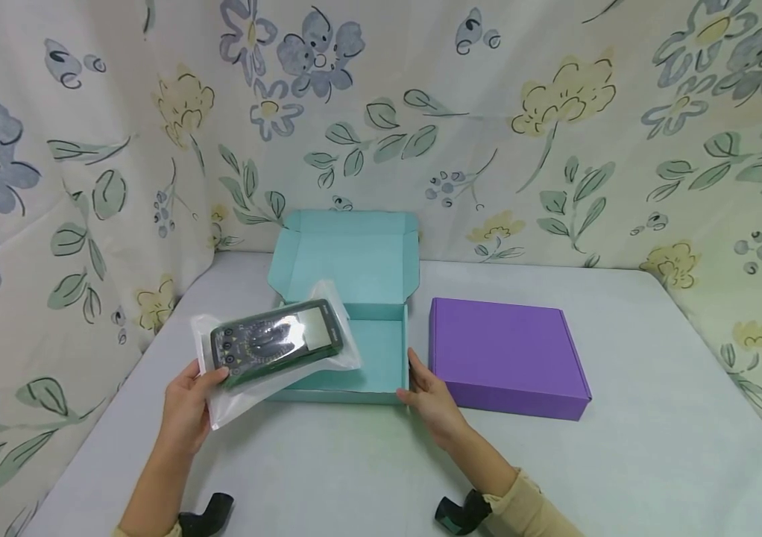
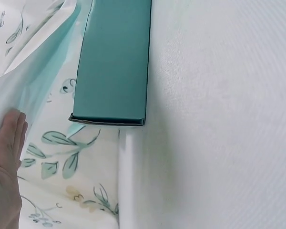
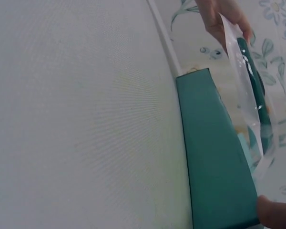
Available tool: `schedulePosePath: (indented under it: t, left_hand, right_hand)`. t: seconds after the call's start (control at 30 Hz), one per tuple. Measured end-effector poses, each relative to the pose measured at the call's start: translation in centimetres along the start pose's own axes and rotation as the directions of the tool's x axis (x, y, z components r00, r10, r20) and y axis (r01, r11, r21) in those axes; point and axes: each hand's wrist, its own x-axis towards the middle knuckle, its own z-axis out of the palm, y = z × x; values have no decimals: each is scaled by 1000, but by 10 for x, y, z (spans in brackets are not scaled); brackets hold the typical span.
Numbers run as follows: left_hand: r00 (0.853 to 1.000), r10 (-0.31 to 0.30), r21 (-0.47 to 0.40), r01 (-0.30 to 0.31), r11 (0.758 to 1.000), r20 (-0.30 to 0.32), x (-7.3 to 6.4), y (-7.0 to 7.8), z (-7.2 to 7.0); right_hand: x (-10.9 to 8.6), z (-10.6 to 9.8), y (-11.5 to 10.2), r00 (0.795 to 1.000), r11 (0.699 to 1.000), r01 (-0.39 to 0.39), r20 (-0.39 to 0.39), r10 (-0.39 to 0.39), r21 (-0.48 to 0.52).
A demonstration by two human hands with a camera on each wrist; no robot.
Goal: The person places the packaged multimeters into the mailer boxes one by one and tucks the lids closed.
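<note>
A dark digital multimeter with a green edge lies inside a clear plastic bag. My left hand pinches its left end, thumb on top, and holds it tilted above the open teal box. In the right wrist view the bagged multimeter shows from the side, apart from the box. My right hand grips the box's front right corner, with the thumb at the front wall. The left wrist view shows my left hand against the bag, and the box's front wall.
A closed purple box lies to the right of the teal one. The teal lid stands raised at the back, near the floral cloth. White cloth covers the table.
</note>
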Motion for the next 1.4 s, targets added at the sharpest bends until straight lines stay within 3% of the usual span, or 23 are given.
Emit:
schedulePosePath:
  t: [0.2, 0.43, 0.77, 1.17, 1.4]
  left_hand:
    - [999, -38, 47, 38, 998, -4, -1, -2, 3]
    - [995, -99, 117, 95, 989, 33, 2, 0, 9]
    - [988, -72, 152, 51, 987, 140, 12, -4, 20]
    - [973, -79, 183, 38, 982, 218, 21, -9, 29]
    - [968, -104, 205, 57, 977, 230, 31, -13, 35]
  right_hand:
    - [0, 1, 0, 1000, 1000, 12, 5, -12, -6]
    - [0, 2, -1, 1000, 1000, 15, 4, -15, -11]
    - [1, 1, 0, 1000, 1000, 8, -10, -8, -20]
    - [2, 2, 0, 1000, 999, 20, -12, -21, -28]
    - [1, 3, -1, 1000, 999, 23, -12, -24, -24]
